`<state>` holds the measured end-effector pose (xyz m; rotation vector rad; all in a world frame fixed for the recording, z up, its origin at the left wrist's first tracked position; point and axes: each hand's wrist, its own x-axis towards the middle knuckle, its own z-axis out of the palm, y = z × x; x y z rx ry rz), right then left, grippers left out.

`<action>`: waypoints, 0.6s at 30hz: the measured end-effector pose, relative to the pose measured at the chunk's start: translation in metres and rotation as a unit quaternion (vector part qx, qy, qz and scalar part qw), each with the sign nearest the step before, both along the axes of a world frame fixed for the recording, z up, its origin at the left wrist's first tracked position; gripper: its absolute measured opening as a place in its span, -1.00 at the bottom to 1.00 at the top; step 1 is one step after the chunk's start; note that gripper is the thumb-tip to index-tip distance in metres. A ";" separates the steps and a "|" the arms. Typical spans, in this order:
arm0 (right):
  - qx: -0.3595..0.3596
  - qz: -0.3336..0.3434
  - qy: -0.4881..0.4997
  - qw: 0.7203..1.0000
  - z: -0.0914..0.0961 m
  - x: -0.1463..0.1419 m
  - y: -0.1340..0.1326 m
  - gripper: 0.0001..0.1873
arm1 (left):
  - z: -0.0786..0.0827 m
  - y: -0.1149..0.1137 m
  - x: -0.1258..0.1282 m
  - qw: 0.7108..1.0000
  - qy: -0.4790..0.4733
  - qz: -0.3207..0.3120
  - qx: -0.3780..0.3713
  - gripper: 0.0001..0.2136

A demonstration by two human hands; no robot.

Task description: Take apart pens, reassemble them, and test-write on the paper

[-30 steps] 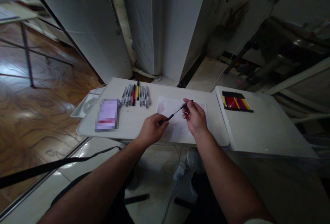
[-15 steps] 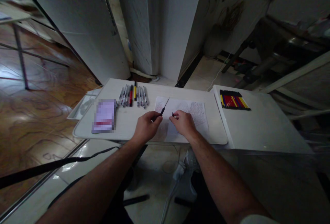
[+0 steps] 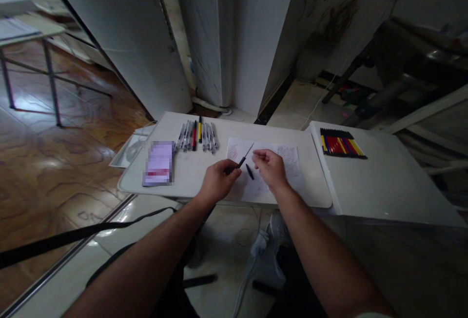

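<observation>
My left hand (image 3: 218, 184) is closed on a black pen (image 3: 243, 160), whose thin tip points up and to the right over a written sheet of paper (image 3: 290, 156). My right hand (image 3: 271, 168) rests on that sheet just right of the pen, fingers loosely bent and apart, with nothing in them. A short black pen part (image 3: 249, 171) lies on the paper between my two hands. The sheet lies on a small white table (image 3: 190, 176).
A row of several pens (image 3: 197, 136) lies at the table's back, with a blurred pad (image 3: 159, 163) to its left. A pack of coloured pens (image 3: 341, 143) sits on a second white table (image 3: 373, 181) at the right. White panels stand behind.
The pen was held between both hands a second ago. My right hand pulled a short black part off it, and that part now lies on the paper. My left hand keeps the pen.
</observation>
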<state>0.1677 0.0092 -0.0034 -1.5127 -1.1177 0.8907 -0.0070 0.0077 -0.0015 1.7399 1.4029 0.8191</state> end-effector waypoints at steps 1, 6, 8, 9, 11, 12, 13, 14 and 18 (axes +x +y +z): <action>-0.005 0.006 0.071 0.997 0.004 0.000 0.001 -0.70 | 0.000 -0.001 0.001 1.000 -0.002 -0.008 0.000 -0.77; -0.015 0.022 0.220 0.975 0.018 -0.003 -0.002 -0.66 | -0.001 -0.003 0.003 0.999 -0.003 -0.033 0.003 -0.79; -0.010 0.026 0.227 0.974 0.019 -0.003 -0.003 -0.67 | -0.001 -0.003 0.004 0.999 0.001 -0.039 0.004 -0.80; -0.006 0.027 0.226 0.974 0.018 -0.003 -0.003 -0.68 | -0.001 -0.004 0.004 0.999 0.001 -0.042 0.003 -0.80; -0.001 0.027 0.224 0.974 0.017 -0.003 -0.003 -0.69 | -0.001 -0.004 0.004 0.999 0.002 -0.044 0.001 -0.81; 0.000 0.027 0.221 0.975 0.016 -0.003 -0.003 -0.70 | -0.001 -0.004 0.004 0.999 0.001 -0.045 0.001 -0.81; -0.001 0.026 0.218 0.976 0.016 -0.003 -0.003 -0.71 | -0.002 -0.004 0.004 0.999 0.000 -0.045 0.000 -0.82; -0.003 0.025 0.215 0.976 0.016 -0.004 -0.002 -0.72 | -0.002 -0.004 0.004 0.999 -0.002 -0.045 -0.001 -0.82; -0.014 0.019 0.208 0.978 0.018 -0.005 -0.002 -0.71 | -0.002 -0.004 0.004 0.999 -0.001 -0.043 0.002 -0.82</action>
